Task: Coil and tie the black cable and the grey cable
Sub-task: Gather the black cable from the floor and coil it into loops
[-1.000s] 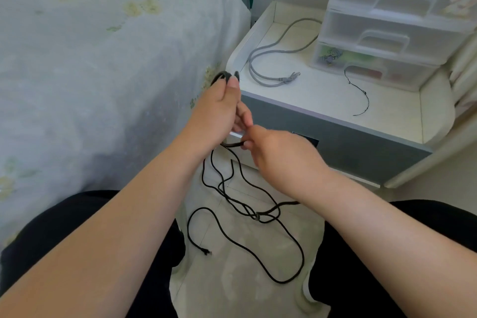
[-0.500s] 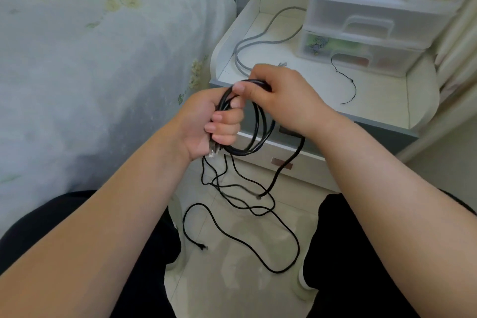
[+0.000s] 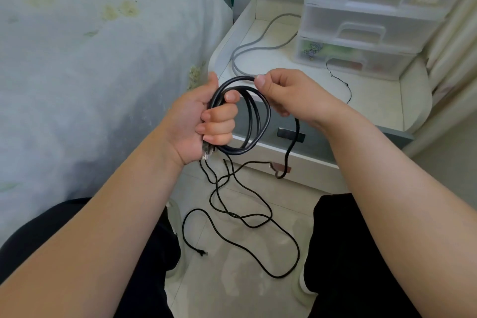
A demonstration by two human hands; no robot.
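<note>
Black cable: several loops coiled in front of the nightstand, rest trailing loose on the floor btwn the knees. Left hand fist-wrapped round the coil's left side, plug end poking out below. Right hand pinches the top loop w/ thumb + fingers. Grey cable lies uncoiled on the nightstand, by the plastic drawers.

A three-drawer clear plastic organiser stands on the white bedside desk — beside the pale floral-sheeted bed, above the tiled floor.
</note>
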